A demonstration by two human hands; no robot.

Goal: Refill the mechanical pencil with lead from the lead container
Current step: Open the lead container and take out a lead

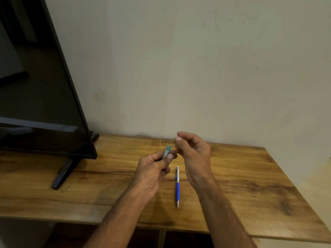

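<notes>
head view: the green lead container (pixel 167 151) is gripped in the left hand (pixel 152 169), with the fingers curled round it, above the table (pixel 250 176). at its far end a thin lead (pixel 172 144) seems to be pinched between thumb and forefinger of the right hand (pixel 194 154). the mechanical pencil (pixel 177 185) is lying on the table between the wrists, tip toward the near edge. the lead should be drawn out straight, with light pressure only, because it is easily snapped.
</notes>
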